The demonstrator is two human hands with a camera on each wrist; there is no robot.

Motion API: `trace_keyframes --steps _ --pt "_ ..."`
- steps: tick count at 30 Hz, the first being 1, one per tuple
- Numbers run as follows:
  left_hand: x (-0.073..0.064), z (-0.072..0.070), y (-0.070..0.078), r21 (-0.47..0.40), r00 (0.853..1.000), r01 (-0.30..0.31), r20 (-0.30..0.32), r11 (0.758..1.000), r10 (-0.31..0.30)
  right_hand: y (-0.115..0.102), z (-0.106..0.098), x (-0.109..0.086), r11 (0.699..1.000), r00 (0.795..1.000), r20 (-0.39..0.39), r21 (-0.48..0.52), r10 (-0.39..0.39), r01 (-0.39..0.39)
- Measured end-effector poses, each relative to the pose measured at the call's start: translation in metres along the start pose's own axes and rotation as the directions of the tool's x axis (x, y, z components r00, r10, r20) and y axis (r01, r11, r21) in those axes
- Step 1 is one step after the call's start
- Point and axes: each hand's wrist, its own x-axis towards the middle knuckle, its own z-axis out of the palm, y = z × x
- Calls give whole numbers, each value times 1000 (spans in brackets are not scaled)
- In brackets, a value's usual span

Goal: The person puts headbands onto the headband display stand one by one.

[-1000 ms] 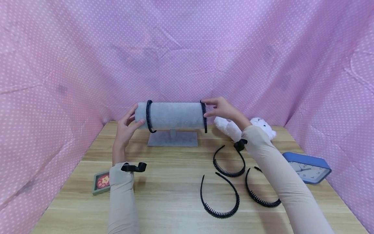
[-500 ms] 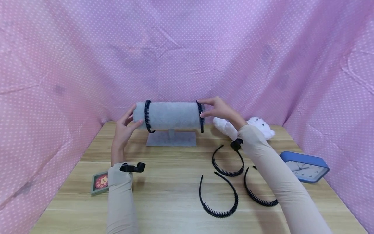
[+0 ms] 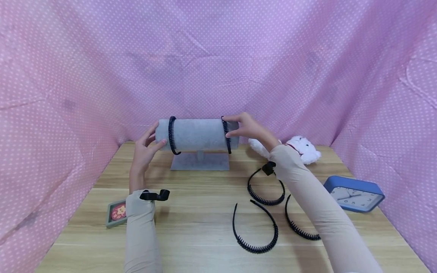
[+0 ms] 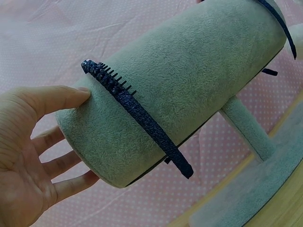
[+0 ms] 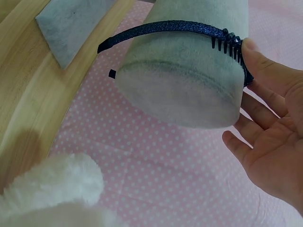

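Observation:
A grey velvety display stand [image 3: 198,134] holds its roll crosswise on a post and flat base. My left hand [image 3: 142,153] grips the roll's left end, thumb in front and fingers round the end face. Near that end a dark toothed headband [image 4: 142,113] straddles the roll. Toward the other end my right hand [image 3: 247,127] pinches a second toothed headband [image 5: 170,27] between thumb and fingers. This one also straddles the roll, its tips hanging past the underside in the right wrist view.
Three more black headbands, one in front [image 3: 256,248], one behind [image 3: 266,201] and one at right [image 3: 302,233], lie on the wooden table [image 3: 191,227]. A blue clock [image 3: 355,193], white plush toy [image 3: 305,149] and small green frame [image 3: 116,214] stand around. Pink dotted cloth [image 3: 218,57] surrounds the table.
My right hand has slid the second headband leftward along the roll, from its right edge inward. My left hand keeps its grip on the left end.

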Motion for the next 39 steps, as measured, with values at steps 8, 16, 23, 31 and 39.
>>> trace_keyframes --steps 8,16,23,31,39 --pt "-2 0 3 -17 1000 -8 8 1000 8 -4 6 5 1000 1000 -18 -12 25 -26" --pt "0 0 2 -18 1000 6 2 1000 -6 -6 7 6 1000 1000 -10 -2 25 -25" --pt "0 0 1 -24 1000 7 4 1000 -7 -5 13 9 1000 1000 -17 25 9 -9" --pt "-2 0 1 -20 1000 -4 12 1000 4 -14 21 13 998 1000 -7 53 25 -25" --pt "-3 -1 3 -12 1000 -1 8 1000 1 -19 30 20 999 1000 -13 46 -21 22"
